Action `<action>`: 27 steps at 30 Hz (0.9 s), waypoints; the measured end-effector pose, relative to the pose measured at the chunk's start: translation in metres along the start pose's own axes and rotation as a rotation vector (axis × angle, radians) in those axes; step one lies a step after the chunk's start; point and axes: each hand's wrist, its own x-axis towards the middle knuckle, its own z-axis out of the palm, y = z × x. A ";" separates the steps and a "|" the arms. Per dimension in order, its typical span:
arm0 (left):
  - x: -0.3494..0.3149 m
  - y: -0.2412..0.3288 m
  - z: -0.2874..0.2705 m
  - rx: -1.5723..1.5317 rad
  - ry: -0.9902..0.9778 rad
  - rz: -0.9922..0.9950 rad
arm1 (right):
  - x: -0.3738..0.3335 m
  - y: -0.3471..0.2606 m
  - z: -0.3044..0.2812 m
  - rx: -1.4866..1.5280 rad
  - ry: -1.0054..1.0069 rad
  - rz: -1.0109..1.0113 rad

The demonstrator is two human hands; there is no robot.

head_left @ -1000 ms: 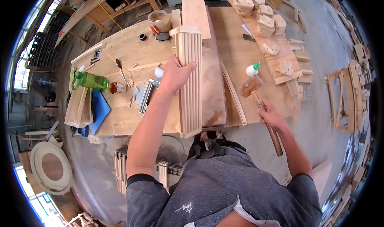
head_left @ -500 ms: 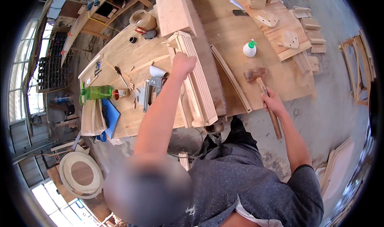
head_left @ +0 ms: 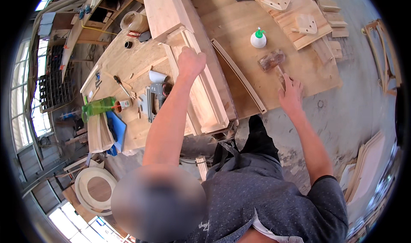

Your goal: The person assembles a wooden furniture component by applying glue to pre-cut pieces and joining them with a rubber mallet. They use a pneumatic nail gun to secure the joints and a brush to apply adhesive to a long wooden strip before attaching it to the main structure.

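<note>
My left hand (head_left: 191, 64) is closed on the upper part of a long, pale wooden piece (head_left: 207, 108). The piece lies at a slant on the workbench, its smooth, recessed side with raised edges facing up. To the right, a wooden mallet (head_left: 272, 60) rests its stained head on the bench. My right hand (head_left: 292, 93) is beside the mallet's handle with its fingers stretched and apart; the hand hides the handle's lower part. Just past the long piece is a thick wooden block (head_left: 162, 10).
A white bottle with a green top (head_left: 258, 38) stands beyond the mallet. A grooved strip (head_left: 239, 76) lies between my hands. On the left are a nail gun (head_left: 156, 95), a screwdriver (head_left: 122, 85) and a green bottle (head_left: 98, 107). Shaped wood pieces (head_left: 306, 25) sit far right.
The long piece has turned from its ridged face to its recessed side, under my left hand. My right hand has loosened from the mallet handle, its fingers now stretched out.
</note>
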 end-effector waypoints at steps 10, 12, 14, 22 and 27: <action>0.020 -0.016 0.010 -0.136 -0.218 -0.029 | -0.174 -0.136 -0.026 0.708 -0.775 0.049; 0.026 -0.020 0.012 -0.256 -0.241 -0.073 | -0.198 -0.150 -0.012 0.742 -0.796 0.102; 0.028 -0.022 0.015 -0.377 -0.253 -0.087 | -0.217 -0.160 0.002 0.728 -0.700 0.113; 0.021 -0.015 0.011 -0.523 -0.271 -0.065 | -0.244 -0.187 0.064 0.724 -0.287 0.277; 0.016 -0.011 0.011 -0.523 -0.248 -0.095 | -0.248 -0.196 0.093 1.057 -0.275 0.659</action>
